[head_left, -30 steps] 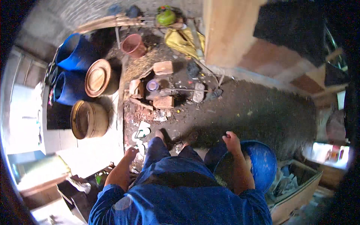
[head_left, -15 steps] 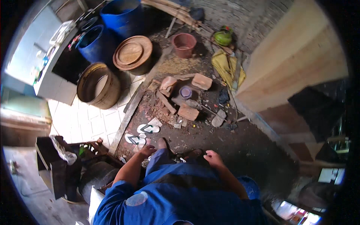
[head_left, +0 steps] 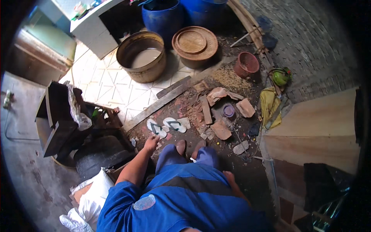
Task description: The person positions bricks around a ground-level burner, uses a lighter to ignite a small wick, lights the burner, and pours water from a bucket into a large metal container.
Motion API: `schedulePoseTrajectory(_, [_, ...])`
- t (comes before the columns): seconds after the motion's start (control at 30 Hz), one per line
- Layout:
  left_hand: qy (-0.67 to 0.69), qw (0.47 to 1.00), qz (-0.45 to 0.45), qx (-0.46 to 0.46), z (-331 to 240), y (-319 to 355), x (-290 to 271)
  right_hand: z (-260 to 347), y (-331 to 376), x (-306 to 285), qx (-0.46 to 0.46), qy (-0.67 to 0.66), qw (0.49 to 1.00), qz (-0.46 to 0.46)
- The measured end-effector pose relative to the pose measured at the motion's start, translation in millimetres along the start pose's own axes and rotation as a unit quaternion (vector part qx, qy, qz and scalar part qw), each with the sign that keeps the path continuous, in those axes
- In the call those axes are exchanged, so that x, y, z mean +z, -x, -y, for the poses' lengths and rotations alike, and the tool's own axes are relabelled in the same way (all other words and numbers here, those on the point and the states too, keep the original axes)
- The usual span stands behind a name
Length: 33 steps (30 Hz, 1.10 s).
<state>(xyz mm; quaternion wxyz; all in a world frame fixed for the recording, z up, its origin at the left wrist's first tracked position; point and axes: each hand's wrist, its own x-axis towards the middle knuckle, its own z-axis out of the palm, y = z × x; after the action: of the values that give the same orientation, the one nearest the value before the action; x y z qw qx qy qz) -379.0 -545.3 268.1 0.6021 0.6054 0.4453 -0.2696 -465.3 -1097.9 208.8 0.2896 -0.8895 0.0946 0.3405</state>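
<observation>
My left hand (head_left: 151, 143) hangs ahead of me on the left, its fingers loosely bent and apart, with nothing visible in them. It is nearest a pair of white flip-flops (head_left: 174, 124) with dark straps, which lie on the dirt floor beyond it. By my right hip, my right hand (head_left: 229, 177) is partly covered by my blue shirt, and its fingers are hard to make out. Ahead of my brown shoes (head_left: 180, 147), several bricks (head_left: 220, 130) lie around a small purple container (head_left: 228, 111).
A large metal pot (head_left: 141, 73) with cloudy liquid stands on white tiles, beside a pot topped by round woven trays (head_left: 208, 44). Blue barrels (head_left: 162, 19) are behind. To the right are a reddish bucket (head_left: 246, 65), a yellow sack (head_left: 269, 106) and a wooden panel (head_left: 309, 133); dark furniture (head_left: 63, 116) is left.
My view has swung left, so the pots, bricks and flip-flops appear farther right. My left hand has come forward toward the flip-flops, while my right hand has drawn back beside my hip.
</observation>
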Motion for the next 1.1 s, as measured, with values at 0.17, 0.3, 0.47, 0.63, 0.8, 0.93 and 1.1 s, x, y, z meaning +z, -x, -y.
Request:
schedulePoseTrajectory(0.17, [0.289, 0.953, -0.085, 0.04, -44, 9, 14, 126, -51, -62, 0.212, -0.245, 0.945, 0.04])
schedulePoseTrajectory(0.3, [0.146, 0.924, -0.307, 0.178, -95, 31, 25, 181, -117, -94, 0.191, -0.239, 0.95, 0.056])
schedulePoseTrajectory(0.47, [-0.215, 0.86, -0.4, 0.233, -104, 36, 20, 233, -195, -115, 0.105, -0.286, 0.95, 0.064])
schedulePoseTrajectory(0.63, [-0.41, 0.85, -0.315, 0.097, -63, 41, 15, 254, -234, -117, 0.088, -0.303, 0.945, 0.085])
schedulePoseTrajectory(0.8, [-0.408, 0.876, -0.255, 0.007, -53, 42, 11, 231, -242, -118, 0.175, -0.23, 0.95, 0.122])
schedulePoseTrajectory(0.93, [-0.419, 0.867, -0.267, -0.027, -50, 37, -3, 237, -241, -123, 0.232, -0.133, 0.956, 0.123])
schedulePoseTrajectory(1.1, [-0.447, 0.86, -0.241, -0.054, -21, 6, -36, 290, -284, -132, 0.206, -0.131, 0.962, 0.124])
